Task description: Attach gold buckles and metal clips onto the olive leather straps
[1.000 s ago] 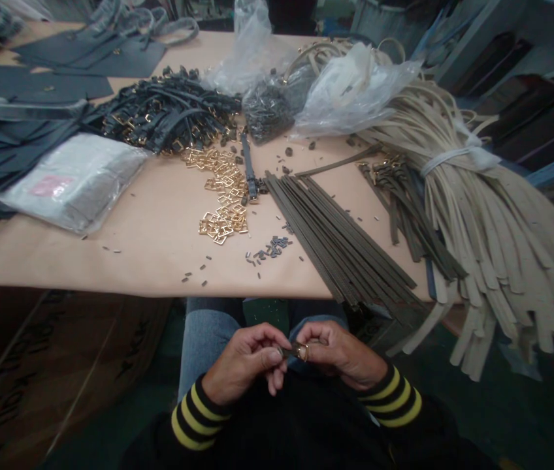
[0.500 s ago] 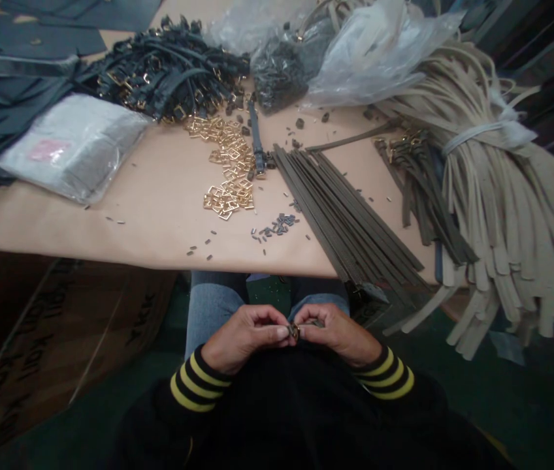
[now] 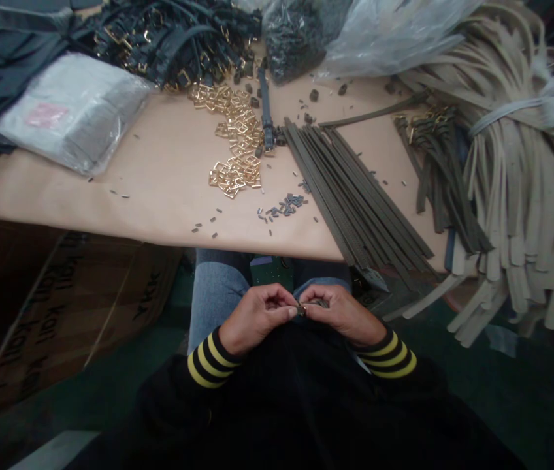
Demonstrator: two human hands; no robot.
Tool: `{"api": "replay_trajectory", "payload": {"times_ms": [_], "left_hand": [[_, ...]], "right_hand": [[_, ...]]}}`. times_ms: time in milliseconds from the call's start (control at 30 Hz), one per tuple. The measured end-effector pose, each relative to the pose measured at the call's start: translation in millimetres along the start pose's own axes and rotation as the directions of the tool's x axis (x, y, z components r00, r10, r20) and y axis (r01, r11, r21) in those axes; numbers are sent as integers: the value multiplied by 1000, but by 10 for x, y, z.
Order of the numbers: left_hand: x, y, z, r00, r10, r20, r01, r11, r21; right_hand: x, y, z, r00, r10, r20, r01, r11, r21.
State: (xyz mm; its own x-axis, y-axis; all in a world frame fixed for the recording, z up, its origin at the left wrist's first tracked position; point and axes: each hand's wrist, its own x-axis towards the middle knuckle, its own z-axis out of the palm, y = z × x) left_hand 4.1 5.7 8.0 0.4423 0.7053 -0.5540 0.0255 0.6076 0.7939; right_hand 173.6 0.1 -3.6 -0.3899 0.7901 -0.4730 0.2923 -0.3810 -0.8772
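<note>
Over my lap, my left hand (image 3: 260, 316) and my right hand (image 3: 340, 313) meet fingertip to fingertip. Between them is a small gold-coloured buckle (image 3: 300, 309), pinched from both sides and mostly covered by the fingers. A bit of dark olive strap (image 3: 320, 303) appears to show inside my right hand. On the table beyond lie a heap of gold buckles (image 3: 236, 176), a scatter of small dark metal clips (image 3: 287, 205) and a row of olive straps (image 3: 355, 196).
A plastic-wrapped packet (image 3: 74, 111) lies at left, below a pile of dark buckled straps (image 3: 174, 46). Tied beige straps (image 3: 507, 163) hang over the right edge, beside buckled olive straps (image 3: 446, 170). A cardboard box (image 3: 85, 300) stands below the table (image 3: 159, 189) at left.
The view has tilted down, so the table items sit higher. Both hands stay together at the buckle, whose angle between the fingertips has shifted slightly.
</note>
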Motion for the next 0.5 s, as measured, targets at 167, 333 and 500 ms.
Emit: {"api": "replay_trajectory", "payload": {"times_ms": [167,333,500], "left_hand": [[27,-43,27,999,53,-10,-52,994,91],[48,-79,25,994,77,-74,-72,995,68],[45,-80,10,998,49,-30,-47,998,43]], "right_hand": [[14,-1,-11,999,-41,1,41,994,-106],[-27,-88,10,999,-29,20,33,978,-206],[-86,-185,12,994,-76,76,94,958,-271]]}}
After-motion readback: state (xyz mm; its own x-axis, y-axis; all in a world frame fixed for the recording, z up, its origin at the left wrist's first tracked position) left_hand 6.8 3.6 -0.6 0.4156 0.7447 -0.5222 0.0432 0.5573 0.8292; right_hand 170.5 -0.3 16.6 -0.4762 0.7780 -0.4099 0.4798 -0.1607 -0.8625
